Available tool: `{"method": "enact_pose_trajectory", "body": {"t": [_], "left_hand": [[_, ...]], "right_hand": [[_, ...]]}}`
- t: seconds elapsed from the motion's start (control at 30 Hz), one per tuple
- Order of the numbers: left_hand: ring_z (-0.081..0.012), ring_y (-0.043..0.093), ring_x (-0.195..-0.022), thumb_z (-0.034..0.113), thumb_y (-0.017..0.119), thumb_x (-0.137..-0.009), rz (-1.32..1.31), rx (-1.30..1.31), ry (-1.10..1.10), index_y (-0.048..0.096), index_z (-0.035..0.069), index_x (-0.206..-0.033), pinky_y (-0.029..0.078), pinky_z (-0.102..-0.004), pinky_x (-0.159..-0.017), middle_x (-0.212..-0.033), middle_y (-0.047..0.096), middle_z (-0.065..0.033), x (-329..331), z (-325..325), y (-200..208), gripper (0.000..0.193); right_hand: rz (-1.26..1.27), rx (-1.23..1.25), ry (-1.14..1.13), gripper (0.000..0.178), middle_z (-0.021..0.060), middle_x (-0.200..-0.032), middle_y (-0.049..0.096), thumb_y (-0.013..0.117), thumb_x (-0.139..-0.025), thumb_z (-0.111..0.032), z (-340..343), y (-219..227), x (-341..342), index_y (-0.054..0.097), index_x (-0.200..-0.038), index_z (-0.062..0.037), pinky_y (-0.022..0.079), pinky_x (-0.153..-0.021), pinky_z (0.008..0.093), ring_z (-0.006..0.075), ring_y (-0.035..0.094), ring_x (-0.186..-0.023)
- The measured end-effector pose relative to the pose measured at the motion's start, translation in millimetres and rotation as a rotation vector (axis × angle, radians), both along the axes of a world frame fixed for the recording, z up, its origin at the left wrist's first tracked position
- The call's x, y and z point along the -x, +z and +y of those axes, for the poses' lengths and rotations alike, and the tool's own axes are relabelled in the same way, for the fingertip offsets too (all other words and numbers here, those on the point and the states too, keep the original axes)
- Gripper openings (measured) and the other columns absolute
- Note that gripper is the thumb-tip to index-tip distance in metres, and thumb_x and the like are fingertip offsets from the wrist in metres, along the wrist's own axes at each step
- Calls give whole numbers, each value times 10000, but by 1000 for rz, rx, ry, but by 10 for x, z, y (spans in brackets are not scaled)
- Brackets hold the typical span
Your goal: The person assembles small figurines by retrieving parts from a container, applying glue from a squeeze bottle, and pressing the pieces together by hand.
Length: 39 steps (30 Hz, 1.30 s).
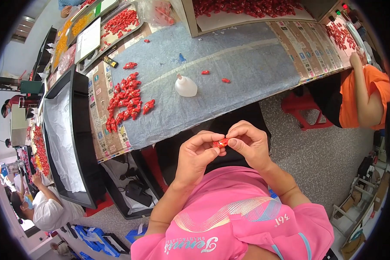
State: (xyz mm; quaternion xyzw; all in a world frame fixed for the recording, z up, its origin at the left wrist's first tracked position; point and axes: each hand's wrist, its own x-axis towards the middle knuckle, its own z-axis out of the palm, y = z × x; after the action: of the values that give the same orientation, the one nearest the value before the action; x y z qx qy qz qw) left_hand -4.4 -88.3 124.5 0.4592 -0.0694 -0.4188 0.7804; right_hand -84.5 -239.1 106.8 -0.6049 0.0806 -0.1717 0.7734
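Observation:
Between my two hands, in front of the table edge, is a small glossy red piece [221,143], perhaps a plastic toy part. My left hand [198,157] pinches one end of it with thumb and fingers. At its other end, the thumb and fingertips of my right hand [252,145] close on it. A cluster of similar red pieces [128,100] lies on the left of the blue-grey table cover [169,117]. Two smaller red bits [225,80] rest to the right of a white squeeze bottle [186,87] with a narrow tip.
A black tray lined with white sheet [65,134] stands at the table's left end. Farther back are a metal tray of red parts [136,32] and an open box of red pieces [247,18]. A person in orange [364,99] works at the right, near a red stool [297,104].

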Motion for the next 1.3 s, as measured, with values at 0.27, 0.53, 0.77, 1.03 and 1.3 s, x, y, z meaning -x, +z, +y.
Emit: {"method": "enact_pose_trajectory", "body": {"t": [0.27, 0.53, 0.77, 1.03, 1.3], "left_hand": [[-161, 615, -873, -77, 550, -840, 42, -2, 11, 612, -38, -1071, 543, -287, -811, -980, 547, -76, 14, 12, 66, 243], [-170, 599, -934, -75, 545, -850, 103, 6, -17, 610, -39, -1080, 547, -296, -830, -1018, 523, -73, 8, 17, 141, 241], [-156, 600, -892, -41, 593, -839, -171, -17, -22, 615, -35, -1068, 539, -270, -770, -1013, 522, -73, 44, 5, 79, 230], [-95, 583, -765, 21, 613, -856, -550, -205, 98, 619, -17, -1019, 496, -214, -687, -1004, 505, -72, 39, 14, 5, 167], [-90, 583, -759, 36, 608, -869, -283, -116, 107, 590, -27, -1020, 488, -218, -704, -974, 611, -82, 47, 6, 58, 165]], "right_hand": [[68, -205, 69, 107, 55, -940, 578, 641, -850, -55, -36, -85, -9, 625, -941, -2, 476, -755, 246, 110, 570, -852], [138, -746, 295, 137, 65, -991, 582, 604, -882, -120, -75, -181, -8, 578, -989, -38, 500, -758, 287, 148, 590, -885], [152, -910, 384, 168, 57, -947, 612, 565, -913, -161, -45, -170, -32, 582, -1033, -44, 482, -803, 306, 148, 594, -879], [277, -974, 407, 181, 5, -877, 570, 562, -920, -200, 126, -183, -4, 572, -1030, -57, 450, -732, 251, 81, 523, -760], [297, -1102, 450, 183, -27, -839, 550, 525, -941, -247, 206, -117, 39, 558, -1035, -93, 426, -674, 253, 68, 497, -718]]}}
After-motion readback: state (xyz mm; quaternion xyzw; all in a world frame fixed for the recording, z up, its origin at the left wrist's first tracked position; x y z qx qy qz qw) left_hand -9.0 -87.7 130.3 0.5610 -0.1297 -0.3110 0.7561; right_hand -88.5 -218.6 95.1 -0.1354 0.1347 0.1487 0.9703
